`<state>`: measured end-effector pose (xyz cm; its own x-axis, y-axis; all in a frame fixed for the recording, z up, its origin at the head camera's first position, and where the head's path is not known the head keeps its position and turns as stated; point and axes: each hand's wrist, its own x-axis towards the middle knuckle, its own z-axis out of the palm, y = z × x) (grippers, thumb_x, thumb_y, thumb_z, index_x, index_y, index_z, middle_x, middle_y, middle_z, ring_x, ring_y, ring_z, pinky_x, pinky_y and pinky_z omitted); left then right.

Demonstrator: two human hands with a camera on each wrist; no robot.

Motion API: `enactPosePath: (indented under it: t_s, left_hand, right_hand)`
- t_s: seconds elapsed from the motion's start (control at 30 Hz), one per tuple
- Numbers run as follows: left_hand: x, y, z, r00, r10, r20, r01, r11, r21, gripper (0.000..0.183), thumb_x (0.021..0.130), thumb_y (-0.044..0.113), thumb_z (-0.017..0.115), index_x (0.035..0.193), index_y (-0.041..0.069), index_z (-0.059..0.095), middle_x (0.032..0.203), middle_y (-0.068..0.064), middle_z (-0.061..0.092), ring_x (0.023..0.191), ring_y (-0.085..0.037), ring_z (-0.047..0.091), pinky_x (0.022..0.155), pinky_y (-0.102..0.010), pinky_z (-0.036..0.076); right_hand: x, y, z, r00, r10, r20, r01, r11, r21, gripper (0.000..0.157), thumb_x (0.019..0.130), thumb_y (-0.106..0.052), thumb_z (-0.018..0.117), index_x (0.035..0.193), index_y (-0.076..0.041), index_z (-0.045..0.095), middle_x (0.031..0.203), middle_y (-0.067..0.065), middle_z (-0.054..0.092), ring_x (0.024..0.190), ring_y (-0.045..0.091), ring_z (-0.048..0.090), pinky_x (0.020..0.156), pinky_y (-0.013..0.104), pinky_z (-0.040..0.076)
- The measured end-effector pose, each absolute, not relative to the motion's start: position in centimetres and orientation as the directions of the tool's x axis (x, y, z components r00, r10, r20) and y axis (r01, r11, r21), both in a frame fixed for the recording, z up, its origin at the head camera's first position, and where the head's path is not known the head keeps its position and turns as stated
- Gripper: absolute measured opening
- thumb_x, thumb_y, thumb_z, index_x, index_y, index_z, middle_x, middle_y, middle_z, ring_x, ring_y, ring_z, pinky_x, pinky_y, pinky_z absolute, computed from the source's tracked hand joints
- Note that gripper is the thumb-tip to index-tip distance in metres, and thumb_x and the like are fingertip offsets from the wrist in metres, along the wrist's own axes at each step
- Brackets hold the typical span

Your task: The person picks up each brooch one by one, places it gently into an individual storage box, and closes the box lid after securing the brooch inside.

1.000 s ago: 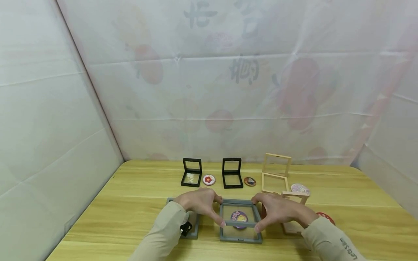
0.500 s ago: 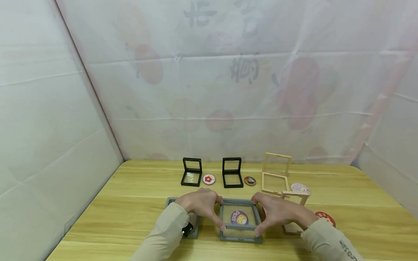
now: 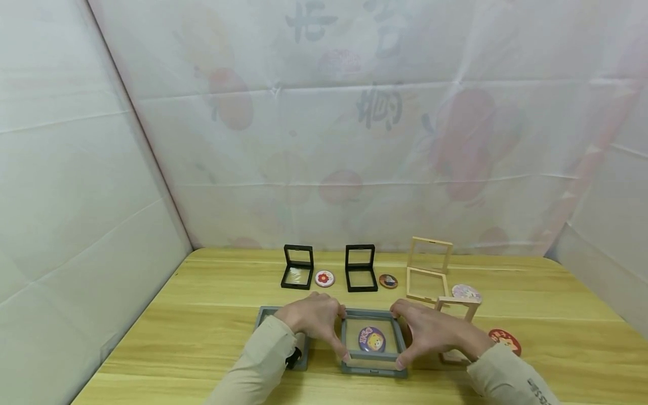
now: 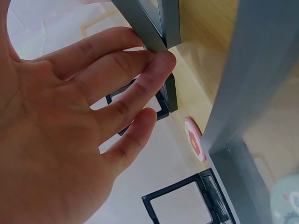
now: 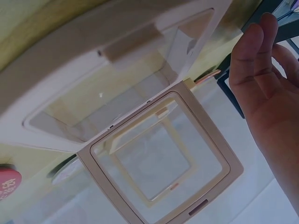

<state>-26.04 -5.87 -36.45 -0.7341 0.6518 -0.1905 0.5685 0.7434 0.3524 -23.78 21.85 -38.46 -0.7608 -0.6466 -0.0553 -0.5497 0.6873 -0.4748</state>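
Note:
A grey hinged display frame (image 3: pixel 374 371) with clear film lies in front of me, its lid partly folded down over its base. A round purple badge (image 3: pixel 372 340) with a yellow bear shows through the film. My left hand (image 3: pixel 319 318) holds the lid's left side between thumb and fingers. Opposite it, my right hand (image 3: pixel 430 329) grips the lid's right side the same way. In the left wrist view, fingertips of the left hand (image 4: pixel 93 107) meet the grey edge. The right wrist view shows the right hand (image 5: pixel 271 88) with curved fingers at a dark grey edge.
Another grey frame (image 3: pixel 301 360) lies partly under my left forearm. Black frames (image 3: pixel 297 268) (image 3: pixel 360 269) stand unfolded behind, beside flower (image 3: pixel 324 278) and brown (image 3: pixel 388 281) badges. At right are a cream frame (image 3: pixel 427 284), a pinkish frame (image 3: pixel 471 304), a pale badge (image 3: pixel 466 292) and a red badge (image 3: pixel 506 341).
The front edge of the grey frame's lid has come down a little toward its base, both hands moving with it. The other things stay in place.

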Motion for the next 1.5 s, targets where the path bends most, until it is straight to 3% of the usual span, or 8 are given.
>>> enactPosePath:
  t_s: [0.27,0.47,0.7,1.07,1.5]
  left_hand:
    - [-25.8,-5.6,-36.4,-0.723,0.67,-0.167,0.622,0.737,0.264,0.07,0.064,0.051,0.094,0.117,0.009,0.074,0.109,0.006,0.073,0.098,-0.008,0.062,0.1,-0.032,0.044]
    - [-25.3,-5.2,-36.6,-0.713,0.685,-0.151,0.662,0.728,0.178,0.07,0.064,0.054,0.093,0.116,0.009,0.074,0.099,0.007,0.073,0.089,-0.006,0.063,0.099,-0.032,0.043]
    - [-24.7,-4.7,-36.9,-0.71,0.694,-0.114,0.691,0.719,0.077,0.063,0.063,0.057,0.092,0.104,0.012,0.077,0.083,0.01,0.064,0.07,-0.003,0.054,0.09,-0.029,0.045]
    - [-24.3,-4.6,-37.0,-0.72,0.687,-0.099,0.689,0.725,0.024,0.059,0.06,0.06,0.092,0.092,0.013,0.075,0.079,0.007,0.063,0.067,-0.005,0.05,0.09,-0.028,0.044]
    - [-23.8,-4.3,-37.2,-0.72,0.691,-0.058,0.694,0.719,-0.043,0.062,0.057,0.062,0.092,0.086,0.011,0.075,0.074,0.006,0.057,0.069,-0.007,0.052,0.087,-0.028,0.046]
  right_hand:
    - [-23.4,21.7,-38.5,-0.743,-0.67,-0.012,-0.616,0.689,-0.382,0.094,0.073,-0.056,0.085,0.132,0.009,0.052,0.125,0.011,0.054,0.109,0.03,0.059,0.092,0.048,0.053]
    - [-23.2,21.6,-38.9,-0.727,-0.686,0.016,-0.647,0.678,-0.349,0.098,0.073,-0.058,0.085,0.133,0.011,0.051,0.124,0.014,0.054,0.109,0.035,0.06,0.09,0.048,0.054]
    - [-23.0,21.7,-39.4,-0.71,-0.7,0.068,-0.685,0.667,-0.294,0.095,0.07,-0.059,0.086,0.129,0.008,0.053,0.12,0.012,0.055,0.103,0.03,0.061,0.087,0.041,0.055]
    - [-22.8,21.5,-39.7,-0.703,-0.702,0.119,-0.705,0.664,-0.25,0.098,0.067,-0.062,0.087,0.126,0.008,0.053,0.117,0.01,0.055,0.098,0.022,0.061,0.086,0.04,0.056]
    - [-22.8,21.5,-40.2,-0.68,-0.715,0.16,-0.731,0.647,-0.217,0.091,0.066,-0.063,0.087,0.118,0.005,0.055,0.115,0.009,0.053,0.086,0.009,0.054,0.075,0.032,0.055]
